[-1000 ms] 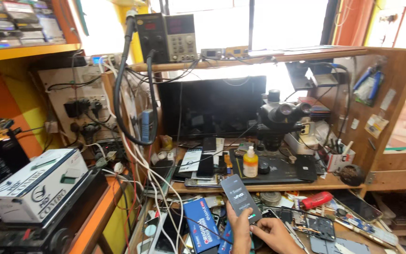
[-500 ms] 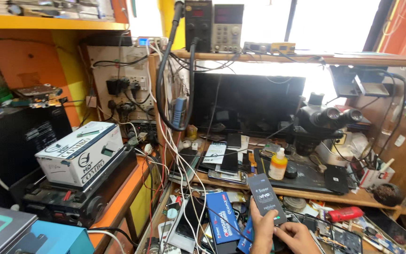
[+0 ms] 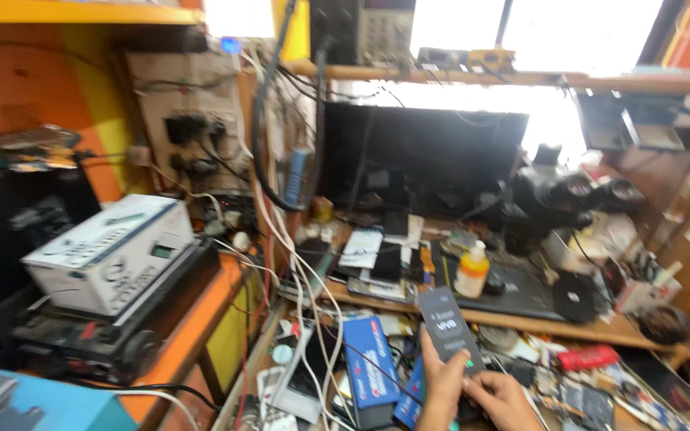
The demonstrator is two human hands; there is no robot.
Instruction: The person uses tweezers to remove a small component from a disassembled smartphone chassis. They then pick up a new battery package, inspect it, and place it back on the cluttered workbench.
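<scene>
**A:** Phone (image 3: 446, 329): dark slab, tilted, top leaning away and left, held low centre over the cluttered lower bench (image 3: 521, 351). Back faces the camera.

**B:** Which hand has it?

**A:** Both. Left hand (image 3: 443, 389) comes up from below, fingers curled around the lower left edge, thumb up along the side. Closed on it, not a tight fist. Right hand (image 3: 498, 397) sits at the lower right corner, fingers bent, pinching the bottom end. Can't tell how much of the grip load it takes.

**B:** Nearby?

**A:** Blue box (image 3: 365, 369) just left of the left hand, lying flat among white cables (image 3: 305, 303). Behind the phone, on the raised wooden shelf (image 3: 537, 322), a small bottle with orange liquid (image 3: 472, 271) stands upright. Microscope (image 3: 557, 195) right of that, dark monitor (image 3: 425, 156) behind. Red tool (image 3: 588, 357) to the right of the hands, well apart.

**B:** Further out?

**A:** White instrument box (image 3: 109, 251) on the left, stacked on a black unit (image 3: 81, 339), on an orange counter (image 3: 201, 319). Power supply (image 3: 365, 30) on the top shelf, cut off by the frame edge.

**B:** Anything unclear?

**A:** Whole frame is motion-blurred. Both wrists cut off at the bottom edge. Phone's lower end is hidden behind the fingers. Small parts on the bench are unreadable clutter. Window behind is blown out.
</scene>
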